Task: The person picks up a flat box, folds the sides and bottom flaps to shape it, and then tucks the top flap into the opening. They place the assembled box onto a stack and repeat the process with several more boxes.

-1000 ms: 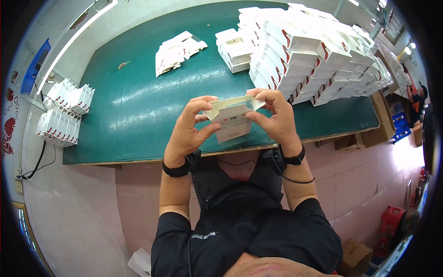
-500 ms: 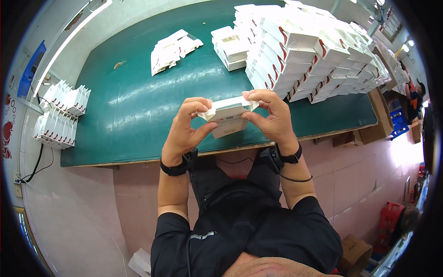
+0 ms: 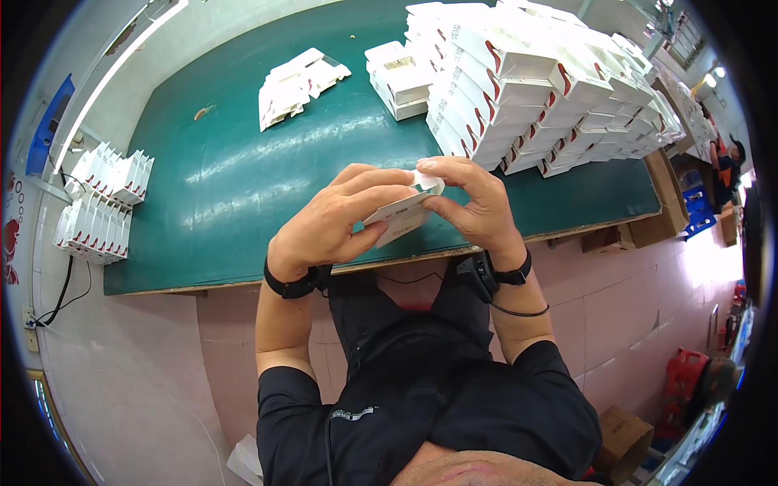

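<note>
Your left hand (image 3: 332, 215) is half curled, fingers over the top of the white box (image 3: 403, 229); your right hand (image 3: 480, 202) pinches its right upper end, thumb against fingers.

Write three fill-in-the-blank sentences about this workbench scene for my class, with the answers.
1. The person's left hand and ____ hand both touch the held carton.
2. The table top is coloured ____.
3. The low heap of cartons lies to the ____ of the tall stack of boxes.

Missing words: right; green; left.
</note>
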{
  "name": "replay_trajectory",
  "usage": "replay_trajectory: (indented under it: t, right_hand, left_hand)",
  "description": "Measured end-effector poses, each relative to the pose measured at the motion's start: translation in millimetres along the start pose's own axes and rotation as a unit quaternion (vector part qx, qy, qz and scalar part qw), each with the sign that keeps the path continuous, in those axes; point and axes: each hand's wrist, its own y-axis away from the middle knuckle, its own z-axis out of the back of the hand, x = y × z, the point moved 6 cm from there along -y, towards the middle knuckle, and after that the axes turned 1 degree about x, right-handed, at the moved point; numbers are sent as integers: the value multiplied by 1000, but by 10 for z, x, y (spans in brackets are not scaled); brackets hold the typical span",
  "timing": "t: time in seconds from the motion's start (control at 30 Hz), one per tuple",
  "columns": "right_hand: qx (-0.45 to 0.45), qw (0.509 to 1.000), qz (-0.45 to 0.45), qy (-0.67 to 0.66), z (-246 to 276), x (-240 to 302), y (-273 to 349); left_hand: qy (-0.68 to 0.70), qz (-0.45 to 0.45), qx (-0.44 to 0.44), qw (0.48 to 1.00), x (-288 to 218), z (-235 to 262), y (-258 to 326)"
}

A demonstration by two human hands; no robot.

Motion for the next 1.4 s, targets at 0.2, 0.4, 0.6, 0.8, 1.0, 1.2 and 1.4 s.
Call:
replay_trajectory:
  t: [0.2, 0.4, 0.6, 0.8, 1.0, 1.2, 1.4]
  right_hand:
    - [1, 1000, -6, -16, 13, -50, 17]
    - [2, 999, -24, -23, 11, -49, 5]
    - [-38, 993, -37, -103, -35, -136, 84]
    - [7, 999, 31, -1, -16, -35, 34]
    - [7, 999, 35, 15, -22, -10, 33]
    - [-19, 999, 36, 20, 10, -45, 53]
    - [-17, 999, 36, 26, -29, -19, 48]
  left_hand:
    - [-8, 0, 52, 999, 63, -52, -103]
    - [-3, 1, 62, 998, 103, -68, -116]
    - [24, 8, 45, 999, 107, -60, -80]
    - [25, 9, 37, 999, 104, -55, -69]
    - [54, 46, -36, 997, 109, -78, 0]
    - [169, 15, -285, 943, 279, -196, 313]
    - [90, 53, -219, 970, 317, -230, 421]
